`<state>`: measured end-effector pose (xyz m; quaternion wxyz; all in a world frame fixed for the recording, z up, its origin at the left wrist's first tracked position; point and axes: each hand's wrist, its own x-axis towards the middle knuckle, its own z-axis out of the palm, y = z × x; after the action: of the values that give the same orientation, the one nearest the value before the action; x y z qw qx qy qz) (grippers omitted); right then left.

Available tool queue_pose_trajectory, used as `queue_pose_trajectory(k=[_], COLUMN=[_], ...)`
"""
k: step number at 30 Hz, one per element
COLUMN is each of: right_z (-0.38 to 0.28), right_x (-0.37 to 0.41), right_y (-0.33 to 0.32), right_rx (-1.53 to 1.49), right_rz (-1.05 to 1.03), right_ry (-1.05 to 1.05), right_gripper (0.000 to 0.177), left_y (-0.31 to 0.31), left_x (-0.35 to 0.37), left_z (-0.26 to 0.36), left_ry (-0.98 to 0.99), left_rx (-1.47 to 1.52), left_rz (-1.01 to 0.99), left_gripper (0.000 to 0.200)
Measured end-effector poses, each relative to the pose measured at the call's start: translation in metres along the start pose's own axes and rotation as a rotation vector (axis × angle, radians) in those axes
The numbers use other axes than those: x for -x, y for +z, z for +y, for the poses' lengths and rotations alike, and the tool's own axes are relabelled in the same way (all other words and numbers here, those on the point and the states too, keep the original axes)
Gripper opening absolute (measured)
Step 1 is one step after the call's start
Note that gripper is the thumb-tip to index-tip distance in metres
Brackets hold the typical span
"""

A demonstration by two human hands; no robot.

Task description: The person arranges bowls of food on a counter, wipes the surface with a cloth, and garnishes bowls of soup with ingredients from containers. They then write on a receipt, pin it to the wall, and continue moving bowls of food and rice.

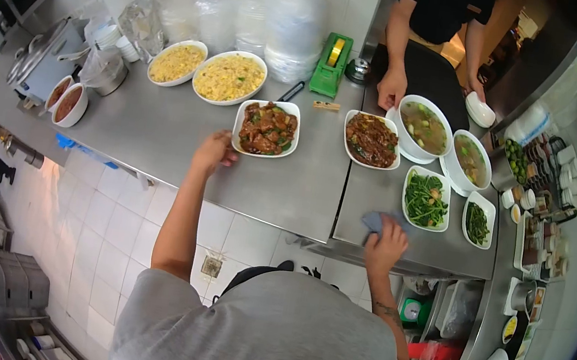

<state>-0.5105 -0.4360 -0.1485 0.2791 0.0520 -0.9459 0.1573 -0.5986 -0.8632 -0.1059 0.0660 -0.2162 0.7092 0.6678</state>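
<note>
My left hand (213,151) is at the lower left corner of a white square bowl of glossy brown meat (267,129), its fingers closed against the rim. My right hand (386,245) presses a grey-blue cloth (375,221) onto the steel counter (286,194). Ahead of the cloth stands a second bowl of brown meat (371,141). To its right are a dish of green vegetables (426,199) and a smaller dish of greens (476,224).
Two soup bowls (423,128) (471,160) stand at the pass, where another person's hand (391,88) touches one. That person's other hand holds a white dish (480,110). Fried rice bowls (230,77), a green tape dispenser (332,64) and a call bell (357,70) line the back.
</note>
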Motion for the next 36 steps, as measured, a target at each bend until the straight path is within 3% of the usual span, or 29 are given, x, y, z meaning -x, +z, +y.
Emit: queue_pose_trajectory(k=[1, 4, 5, 14, 18, 21, 24, 27, 30, 36], right_z=[-0.016, -0.048, -0.055, -0.066, -0.06, -0.047, -0.025, -0.035, -0.004, 0.014], right_x=[-0.006, -0.022, -0.029, -0.059, -0.051, -0.037, -0.009, -0.007, -0.003, -0.013], right_y=[0.002, 0.013, 0.018, 0.034, 0.029, 0.004, 0.0, -0.034, -0.018, -0.026], right_rx=[-0.044, -0.156, -0.19, -0.488, -0.333, -0.261, -0.413, -0.472, -0.837, -1.009], right_rz=[-0.04, -0.102, -0.109, -0.135, -0.161, -0.224, -0.125, -0.194, 0.099, 0.041], right_ry=[-0.048, -0.163, -0.195, -0.02, -0.119, 0.021, 0.234, 0.652, 1.057, 0.996], right_gripper=[0.04, 0.04, 0.04, 0.047, 0.047, 0.046, 0.049, 0.055, 0.062, 0.07], left_y=[0.01, 0.015, 0.018, 0.074, 0.094, 0.108, 0.121, 0.139, 0.157, 0.181], left_x=[0.004, 0.009, 0.006, 0.045, 0.063, 0.074, 0.089, 0.092, 0.093, 0.084], left_z=[-0.003, 0.004, 0.002, -0.008, -0.017, -0.022, -0.016, -0.016, -0.017, -0.017], left_ry=[0.042, 0.115, 0.137, 0.126, 0.111, 0.08, 0.082, 0.048, 0.025, -0.016], left_rx=[0.137, 0.093, 0.021, -0.016, -0.03, -0.026, -0.032, -0.016, 0.028, 0.117], left_rz=[0.032, -0.068, -0.018, -0.162, -0.225, -0.191, -0.261, -0.311, -0.342, -0.426], left_gripper=[0.03, 0.031, 0.03, 0.033, 0.033, 0.032, 0.034, 0.035, 0.036, 0.037])
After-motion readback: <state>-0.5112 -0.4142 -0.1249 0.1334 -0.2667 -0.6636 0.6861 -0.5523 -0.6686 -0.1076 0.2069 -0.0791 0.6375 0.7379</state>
